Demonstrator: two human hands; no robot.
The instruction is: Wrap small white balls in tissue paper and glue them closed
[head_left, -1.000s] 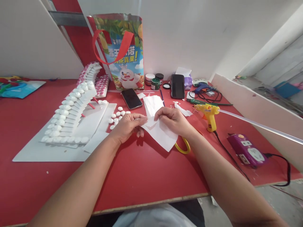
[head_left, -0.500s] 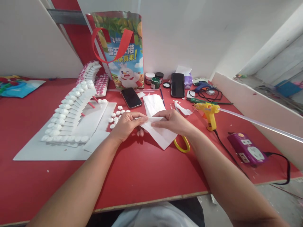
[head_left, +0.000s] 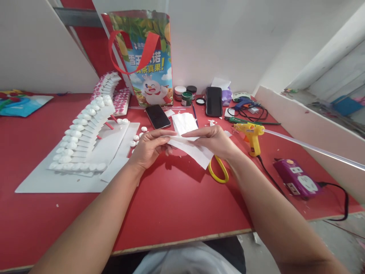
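Red tabletop (head_left: pixel 171 213) fills most of the view. Printed bag (head_left: pixel 162 85) stands upright at the back against the pale wall, probably parked there to free the working area.

White board (head_left: pixel 42 182) lies at left, bearing a curved white structure (head_left: pixel 91 131) edged with rounded pieces; the board seems to serve as its base.

Left hand (head_left: pixel 149 150): thumb and fingers nearly closed, pinching the left end of a white sheet (head_left: pixel 196 149). Right hand (head_left: pixel 213 140): fingers stretched along the sheet's upper edge, thumb close in, gripping it lightly. The sheet is held between both hands, above the table in front of the person; the two-ended grip looks meant to keep that edge taut.

Yellow glue gun (head_left: pixel 252 133) is at right, its cord running toward the purple power strip (head_left: pixel 296 179), likely for easy reach. Stack of white sheets (head_left: pixel 184 121) lies just beyond the fingers.

Hidden: some fingertips behind the sheet; whether its edge is folded, cannot tell. Yellow loop (head_left: pixel 218 180) by the right wrist is partly covered, perhaps a scissors handle. Loose white rounds (head_left: pixel 136 137) are partly blocked by the left hand.
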